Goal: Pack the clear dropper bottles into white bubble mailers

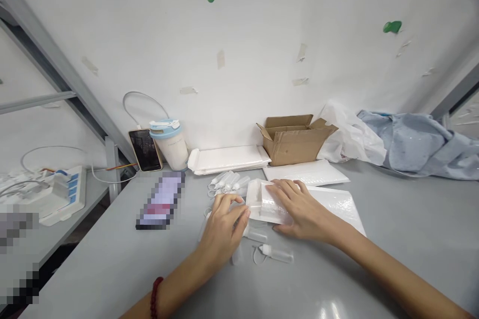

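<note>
My left hand (pixel 226 224) is closed, thumb and fingertips drawn together beside the flap end of a white bubble mailer (pixel 274 207). Whatever is between those fingertips, if anything, is too small to make out. Spanning the mailer from above, my right hand (pixel 301 212) grips it with the fingers over its top side and the thumb at its lower edge. Small clear squeeze bottles with white caps lie around my left hand; one bottle (pixel 279 254) lies nearest me and another (pixel 256 234) partly behind the fingers. A further white mailer (pixel 342 204) lies under my right wrist.
Behind the hands are a bottle cluster (pixel 228 179), stacked mailers (pixel 230 158), a single mailer (pixel 309 173) and an open cardboard box (pixel 301 147). A lidded cup (pixel 174 149), two phones, a plastic bag (pixel 348 134) and blue cloth (pixel 419 144) stand or lie around the table.
</note>
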The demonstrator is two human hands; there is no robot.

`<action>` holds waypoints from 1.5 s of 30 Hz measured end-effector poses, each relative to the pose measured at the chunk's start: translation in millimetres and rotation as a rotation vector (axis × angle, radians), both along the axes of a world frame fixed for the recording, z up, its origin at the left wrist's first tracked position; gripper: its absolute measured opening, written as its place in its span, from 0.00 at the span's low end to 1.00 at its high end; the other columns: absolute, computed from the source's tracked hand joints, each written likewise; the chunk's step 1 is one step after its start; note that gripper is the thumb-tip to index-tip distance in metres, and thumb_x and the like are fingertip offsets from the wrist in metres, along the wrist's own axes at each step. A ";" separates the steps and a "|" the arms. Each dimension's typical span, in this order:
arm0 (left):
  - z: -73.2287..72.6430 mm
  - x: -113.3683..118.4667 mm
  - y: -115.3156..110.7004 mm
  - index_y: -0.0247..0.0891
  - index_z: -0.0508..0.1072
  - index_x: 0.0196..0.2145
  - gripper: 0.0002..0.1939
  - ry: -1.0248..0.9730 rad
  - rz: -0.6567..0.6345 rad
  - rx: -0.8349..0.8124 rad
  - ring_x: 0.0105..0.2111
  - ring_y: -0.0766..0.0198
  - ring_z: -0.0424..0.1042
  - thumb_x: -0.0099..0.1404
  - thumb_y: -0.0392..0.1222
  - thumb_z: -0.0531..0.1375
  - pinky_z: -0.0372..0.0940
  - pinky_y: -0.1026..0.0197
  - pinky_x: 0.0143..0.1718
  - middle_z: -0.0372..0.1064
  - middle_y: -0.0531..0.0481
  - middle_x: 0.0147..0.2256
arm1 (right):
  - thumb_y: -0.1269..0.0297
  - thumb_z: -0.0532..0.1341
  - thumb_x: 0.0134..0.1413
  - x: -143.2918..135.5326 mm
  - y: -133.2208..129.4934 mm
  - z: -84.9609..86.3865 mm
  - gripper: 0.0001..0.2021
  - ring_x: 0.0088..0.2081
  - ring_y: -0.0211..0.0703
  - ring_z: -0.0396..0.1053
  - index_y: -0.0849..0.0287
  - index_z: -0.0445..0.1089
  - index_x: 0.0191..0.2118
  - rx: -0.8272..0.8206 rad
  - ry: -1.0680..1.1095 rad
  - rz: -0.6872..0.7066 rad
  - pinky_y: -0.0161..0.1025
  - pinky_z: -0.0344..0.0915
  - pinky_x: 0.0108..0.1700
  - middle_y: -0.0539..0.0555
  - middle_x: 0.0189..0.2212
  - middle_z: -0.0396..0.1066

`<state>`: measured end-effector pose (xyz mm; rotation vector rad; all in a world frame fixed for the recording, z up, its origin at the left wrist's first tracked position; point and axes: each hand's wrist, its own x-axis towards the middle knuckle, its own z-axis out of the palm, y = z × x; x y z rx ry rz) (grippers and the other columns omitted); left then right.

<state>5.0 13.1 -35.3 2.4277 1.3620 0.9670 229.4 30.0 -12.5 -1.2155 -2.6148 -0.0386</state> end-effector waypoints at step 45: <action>13.9 15.3 -31.2 0.37 0.67 0.42 0.14 0.372 -0.549 0.111 0.37 0.58 0.65 0.62 0.26 0.49 0.63 0.57 0.38 0.70 0.45 0.39 | 0.77 0.56 0.41 -0.7 -0.2 0.9 0.27 0.45 0.53 0.60 0.61 0.56 0.51 0.094 0.192 0.020 0.50 0.60 0.44 0.61 0.45 0.63</action>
